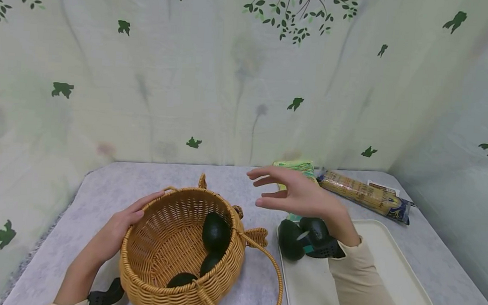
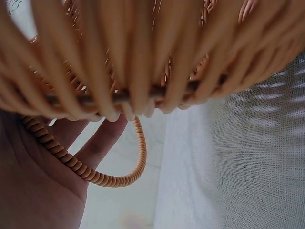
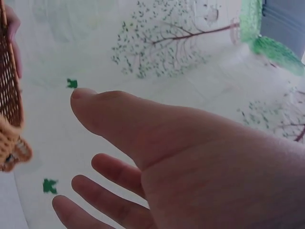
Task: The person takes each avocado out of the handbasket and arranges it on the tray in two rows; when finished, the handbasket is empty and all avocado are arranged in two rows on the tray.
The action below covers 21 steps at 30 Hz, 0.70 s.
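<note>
A round wicker basket (image 1: 137, 258) stands tilted on the table, its mouth facing me. Inside lie three dark green avocados, one (image 1: 216, 232) high against the right wall and the others lower, partly hidden by the rim. My left hand (image 1: 117, 228) rests along the basket's left rim with fingers extended. In the left wrist view, a wrapped wicker loop (image 2: 114, 180) crosses the left palm. My right hand (image 1: 296, 193) hovers between basket and tray, fingers spread and holding nothing. Beneath its wrist, two more avocados (image 1: 290, 241) sit at the white tray's (image 1: 404, 274) left corner.
Behind the right hand lies a green and yellow packet (image 1: 302, 166). Further right is a long clear pack of pasta (image 1: 359, 192) with a small label card (image 1: 382, 187) beside it. The basket's long handle (image 1: 280, 280) loops out toward the tray. A leaf-printed curtain (image 1: 230, 100) backs the table.
</note>
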Motion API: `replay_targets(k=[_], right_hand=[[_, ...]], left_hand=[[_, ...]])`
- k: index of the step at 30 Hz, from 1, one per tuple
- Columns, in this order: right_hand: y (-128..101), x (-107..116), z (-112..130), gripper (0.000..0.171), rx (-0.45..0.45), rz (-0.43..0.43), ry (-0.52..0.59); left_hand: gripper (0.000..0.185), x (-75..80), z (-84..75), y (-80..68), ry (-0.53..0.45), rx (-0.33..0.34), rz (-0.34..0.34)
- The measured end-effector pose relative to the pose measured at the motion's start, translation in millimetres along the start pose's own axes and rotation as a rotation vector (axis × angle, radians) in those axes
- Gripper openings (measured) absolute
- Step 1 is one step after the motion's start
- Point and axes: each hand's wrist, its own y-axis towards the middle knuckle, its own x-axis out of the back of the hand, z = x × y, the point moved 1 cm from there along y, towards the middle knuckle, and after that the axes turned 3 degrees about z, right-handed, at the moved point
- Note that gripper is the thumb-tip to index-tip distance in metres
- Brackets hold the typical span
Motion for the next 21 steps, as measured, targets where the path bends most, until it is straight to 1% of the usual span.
replay_targets(k=[3, 8, 12, 15, 21], right_hand=[[11, -8, 9, 0.057, 0.031, 0.039, 0.012], [29, -23, 22, 0.055, 0.098, 0.112, 0.053], [41, -35, 27, 0.054, 0.124, 0.162, 0.062], [50, -44, 31, 0.054, 0.125, 0.196, 0.045], [68, -60, 37, 0.054, 0.136, 0.244, -0.064]], left_hand=[[0.049, -0.3, -0.1, -0.1, 0.002, -0.001, -0.001], [0.049, -0.6, 0.3, 0.0, 0.033, -0.021, -0.013], [0.049, -0.6, 0.7, 0.3, 0.036, -0.027, -0.013], [0.049, -0.3, 0.4, 0.5, 0.031, -0.019, -0.01], [0.049, 0.5, -0.1, 0.6, 0.028, -0.004, -0.006]])
